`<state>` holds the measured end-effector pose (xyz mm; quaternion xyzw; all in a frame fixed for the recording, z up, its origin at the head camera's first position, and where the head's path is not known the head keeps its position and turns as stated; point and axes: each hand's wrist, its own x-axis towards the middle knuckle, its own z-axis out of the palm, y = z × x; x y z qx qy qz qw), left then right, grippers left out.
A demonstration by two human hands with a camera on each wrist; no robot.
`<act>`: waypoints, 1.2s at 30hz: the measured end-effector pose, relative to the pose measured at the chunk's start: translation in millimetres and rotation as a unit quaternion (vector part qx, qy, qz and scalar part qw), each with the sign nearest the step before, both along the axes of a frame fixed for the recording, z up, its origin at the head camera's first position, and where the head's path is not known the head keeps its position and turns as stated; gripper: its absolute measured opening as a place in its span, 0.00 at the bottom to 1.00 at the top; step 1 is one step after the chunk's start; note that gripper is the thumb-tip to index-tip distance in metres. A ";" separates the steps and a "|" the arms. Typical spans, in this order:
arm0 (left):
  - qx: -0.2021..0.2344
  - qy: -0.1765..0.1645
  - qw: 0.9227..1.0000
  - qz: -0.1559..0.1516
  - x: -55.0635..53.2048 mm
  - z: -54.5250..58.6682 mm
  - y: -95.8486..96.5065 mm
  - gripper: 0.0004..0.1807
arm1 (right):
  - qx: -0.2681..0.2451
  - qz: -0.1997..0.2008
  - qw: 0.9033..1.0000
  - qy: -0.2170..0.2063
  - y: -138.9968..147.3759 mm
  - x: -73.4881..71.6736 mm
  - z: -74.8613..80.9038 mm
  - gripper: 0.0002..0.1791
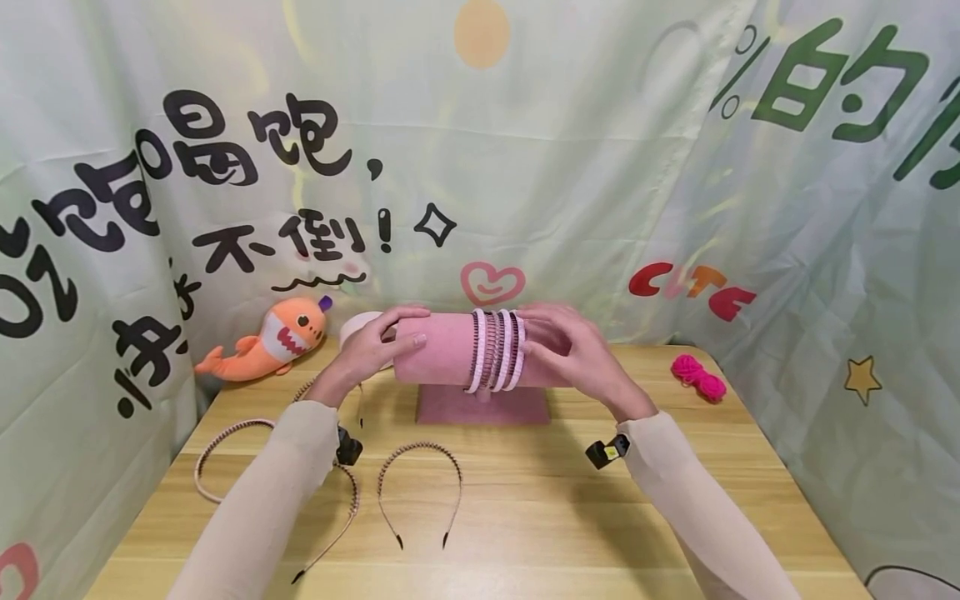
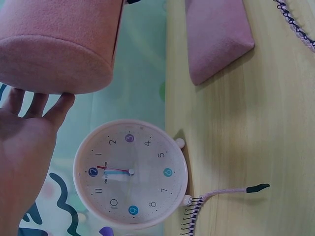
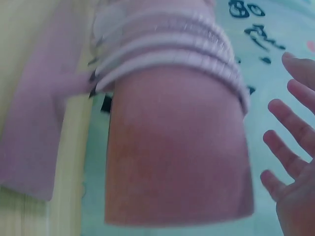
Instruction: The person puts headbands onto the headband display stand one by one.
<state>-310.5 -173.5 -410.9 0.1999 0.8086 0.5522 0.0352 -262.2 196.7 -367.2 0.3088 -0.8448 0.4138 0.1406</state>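
Observation:
A pink plush headband stand, a horizontal cylinder on a post and base, stands on the table. Several white and dark headbands sit side by side around its middle, their black tips showing underneath in the right wrist view. My left hand grips the stand's left end, thumb in front and fingers at the top; in the left wrist view those fingertips go behind the end. My right hand is at the stand's right part beside the headbands. Its fingers are spread, apart from the cylinder in the right wrist view.
Beaded headbands lie on the wooden table, in front and at left. A round clock stands behind my left hand. An orange plush shark sits back left, pink yarn back right. Printed curtains enclose the table.

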 end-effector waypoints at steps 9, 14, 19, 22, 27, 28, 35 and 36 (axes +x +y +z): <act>-0.005 -0.005 1.000 0.007 1.6 -0.4 -2.7 0.27 | -0.012 0.092 0.996 0.015 -29.5 26.7 -4.7 0.23; -0.004 0.004 1.000 0.004 0.4 -1.8 -2.5 0.27 | -0.025 0.168 0.984 -0.054 -43.1 36.0 -21.1 0.21; -0.015 0.023 1.000 0.004 0.2 -2.2 -2.1 0.27 | -0.013 0.216 0.972 -0.089 -55.9 40.7 -41.8 0.21; -0.019 0.028 0.999 0.005 0.5 -2.0 -1.9 0.27 | 0.012 0.213 0.972 -0.100 -63.7 42.3 -55.3 0.22; -0.024 0.029 0.999 0.006 1.0 -1.7 -1.5 0.27 | 0.045 0.212 0.966 -0.138 -73.7 42.2 -76.9 0.22; -0.025 0.030 0.999 0.006 0.8 -1.8 -1.6 0.27 | 0.046 0.215 0.964 -0.150 -75.1 41.3 -81.0 0.22; -0.015 0.025 1.000 0.001 -1.4 -1.9 -2.4 0.28 | 0.047 0.228 0.949 -0.213 -83.0 32.5 -105.3 0.22; -0.014 0.022 1.000 0.001 -1.5 -1.7 -2.6 0.28 | 0.055 0.229 0.947 -0.217 -84.0 31.2 -108.2 0.21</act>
